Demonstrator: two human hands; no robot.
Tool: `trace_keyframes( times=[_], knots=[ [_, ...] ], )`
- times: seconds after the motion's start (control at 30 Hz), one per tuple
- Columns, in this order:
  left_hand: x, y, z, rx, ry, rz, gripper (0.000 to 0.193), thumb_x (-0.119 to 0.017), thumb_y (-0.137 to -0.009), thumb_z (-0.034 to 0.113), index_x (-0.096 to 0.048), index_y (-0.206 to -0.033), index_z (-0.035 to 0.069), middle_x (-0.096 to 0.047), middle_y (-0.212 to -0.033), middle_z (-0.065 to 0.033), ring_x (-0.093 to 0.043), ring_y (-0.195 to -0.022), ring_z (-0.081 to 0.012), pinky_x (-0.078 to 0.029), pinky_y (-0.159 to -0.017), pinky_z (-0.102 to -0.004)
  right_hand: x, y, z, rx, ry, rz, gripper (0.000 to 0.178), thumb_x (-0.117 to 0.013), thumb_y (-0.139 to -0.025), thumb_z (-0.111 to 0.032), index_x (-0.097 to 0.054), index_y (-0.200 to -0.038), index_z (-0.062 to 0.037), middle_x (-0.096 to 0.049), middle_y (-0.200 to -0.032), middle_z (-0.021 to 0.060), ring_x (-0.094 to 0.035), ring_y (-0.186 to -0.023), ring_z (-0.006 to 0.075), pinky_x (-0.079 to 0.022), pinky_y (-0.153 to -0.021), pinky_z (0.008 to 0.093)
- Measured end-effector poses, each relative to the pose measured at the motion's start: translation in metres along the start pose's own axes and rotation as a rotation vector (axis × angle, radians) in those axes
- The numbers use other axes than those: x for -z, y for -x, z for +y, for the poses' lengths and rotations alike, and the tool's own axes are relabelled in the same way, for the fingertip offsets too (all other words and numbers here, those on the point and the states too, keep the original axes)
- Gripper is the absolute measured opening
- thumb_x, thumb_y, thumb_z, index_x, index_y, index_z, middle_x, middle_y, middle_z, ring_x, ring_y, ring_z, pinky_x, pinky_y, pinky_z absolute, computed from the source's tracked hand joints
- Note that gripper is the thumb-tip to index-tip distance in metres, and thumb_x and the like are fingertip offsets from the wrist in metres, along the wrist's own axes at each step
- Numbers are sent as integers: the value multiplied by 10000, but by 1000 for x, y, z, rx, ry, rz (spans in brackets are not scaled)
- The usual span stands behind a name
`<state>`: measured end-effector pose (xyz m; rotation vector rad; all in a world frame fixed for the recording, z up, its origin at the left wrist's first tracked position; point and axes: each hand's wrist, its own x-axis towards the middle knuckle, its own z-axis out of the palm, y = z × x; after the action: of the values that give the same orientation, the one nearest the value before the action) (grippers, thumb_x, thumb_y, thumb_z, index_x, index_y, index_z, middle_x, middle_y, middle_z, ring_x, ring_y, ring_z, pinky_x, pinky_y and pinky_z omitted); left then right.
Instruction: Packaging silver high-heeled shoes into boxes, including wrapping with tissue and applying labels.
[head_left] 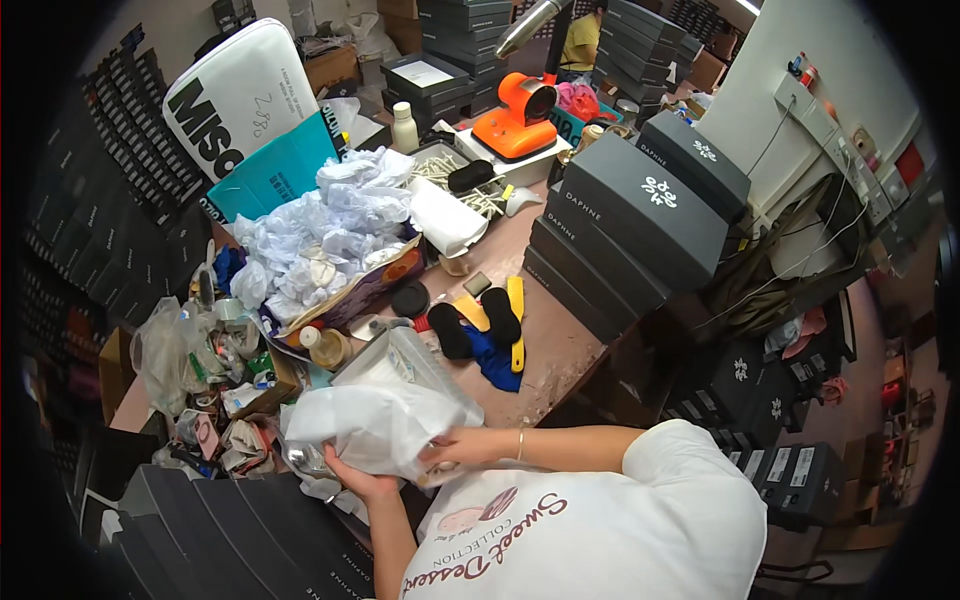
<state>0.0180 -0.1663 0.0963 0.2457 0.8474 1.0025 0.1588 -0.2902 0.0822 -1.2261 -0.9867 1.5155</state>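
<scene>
With the handling seemingly unfinished, a person's left hand (365, 482) and right hand (466, 447) both hold a loose white sheet (360, 425), not yet set down, at the near side of the surface (572, 335), anything beneath it unclear.

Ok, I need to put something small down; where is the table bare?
Bare: the pink tabletop between the blue cloth and stacked grey boxes, running back between the white roll and those boxes. Crowded: the left, with crumpled paper, a capped bottle and a clear bin; near it, the left hand and right hand hold a white sheet.
</scene>
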Motion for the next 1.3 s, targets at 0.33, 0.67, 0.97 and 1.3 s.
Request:
trace_keyframes(
  times=[0.33,0.67,0.97,1.3],
  knots=[
    [-8,-43,96,-430,-170,102,467,-442,-936,335,-484,-1265,6,-567,-1203,-142,-587,-1054,-274,-486,-887,-418,77,2,-48,-31,593,-87,556,-585,-901,-239,-396,-1391,-56,-590,-1197,197,-617,-993,256,-470,-873,325],
    [57,-30,-64,-10,-1233,-777,455,-536,-917,393,-539,-1221,54,-607,-1132,-168,-555,-1115,-279,-390,-987,-464,55,-45,-77,37,1244,324,639,-633,-833,-251,-356,-1395,-124,-524,-868,161,-578,-756,351,-475,-658,445],
    [18,1,-17,410,-46,-317,600,-357,-955,568,-489,-1267,72,-607,-1133,-94,-607,-987,-212,-512,-851,-380,16,-30,-79,183,831,284,505,-636,-878,-306,-470,-1245,-1,-632,-929,195,-633,-844,312,-495,-734,357],
    [51,59,-26,453,-149,-333,389,-521,-836,38,-486,-1216,-40,-593,-1161,-143,-604,-1008,-236,-486,-913,-375,6,44,-80,328,609,-220,229,-655,-832,-190,-664,-991,-26,-628,-980,139,-584,-953,317,-449,-835,409]
  ],
)
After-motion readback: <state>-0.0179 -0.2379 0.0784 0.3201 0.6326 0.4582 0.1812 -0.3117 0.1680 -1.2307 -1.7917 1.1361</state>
